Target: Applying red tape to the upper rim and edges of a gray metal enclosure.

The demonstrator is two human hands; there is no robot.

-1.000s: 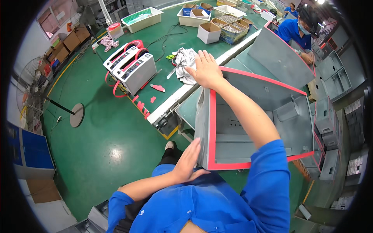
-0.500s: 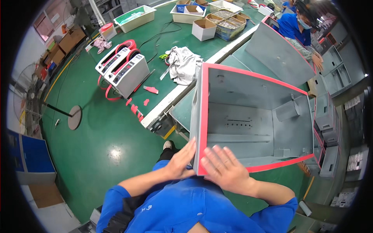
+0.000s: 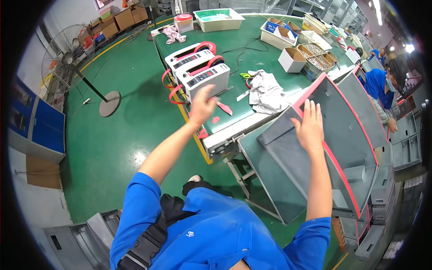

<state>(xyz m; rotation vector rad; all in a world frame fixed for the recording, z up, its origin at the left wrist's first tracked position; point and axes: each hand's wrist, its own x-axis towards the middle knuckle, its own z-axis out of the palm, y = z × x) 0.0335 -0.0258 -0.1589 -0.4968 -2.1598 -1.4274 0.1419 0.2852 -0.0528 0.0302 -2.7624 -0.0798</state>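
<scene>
Grey housing (image 3: 342, 130): tilted, red-edged, right of counter (image 3: 234, 121).
Right hand (image 3: 309, 128): grip released, palm flat on it.
Left hand (image 3: 202, 105): open, empty, nearer tape dispenser (image 3: 204, 78).

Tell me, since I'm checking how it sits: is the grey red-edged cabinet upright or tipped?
Tipped. The cabinet leans at a slant over the workbench, with the right hand flat against its side.

A standing fan (image 3: 67, 54) stands near stacked cardboard boxes (image 3: 121, 19).
</scene>
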